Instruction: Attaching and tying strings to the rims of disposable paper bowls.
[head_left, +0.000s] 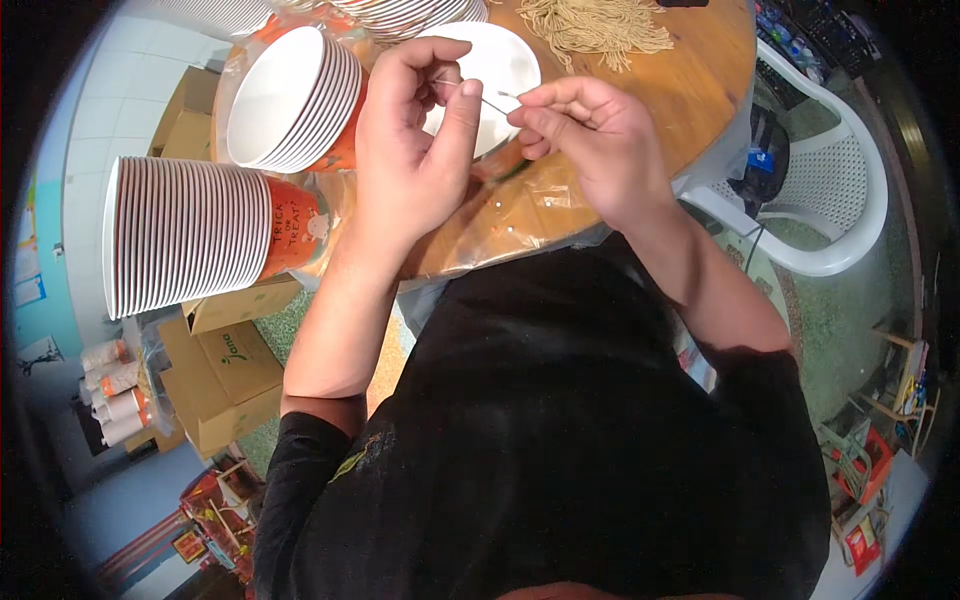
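My left hand (415,140) is raised over the table, its thumb and fingers pinching a thin, light strand (492,105), a cord or wire. Close on its right, my right hand (590,135) has thumb and forefinger pressed together, with a small pale tip (506,94) poking out of the pinch. Whether that tip belongs to the same strand I cannot tell. Beneath and behind both hands is a round white paper bucket (500,55), its open mouth facing up and partly covered by my left hand.
Nested stacks of orange paper buckets with white insides, one long (190,230) and one shorter (300,100), lie at the left. A heap of tan cords (600,28) rests at the far right of the wooden table (700,110). Cardboard boxes (225,375) and a white plastic chair (850,180) flank it.
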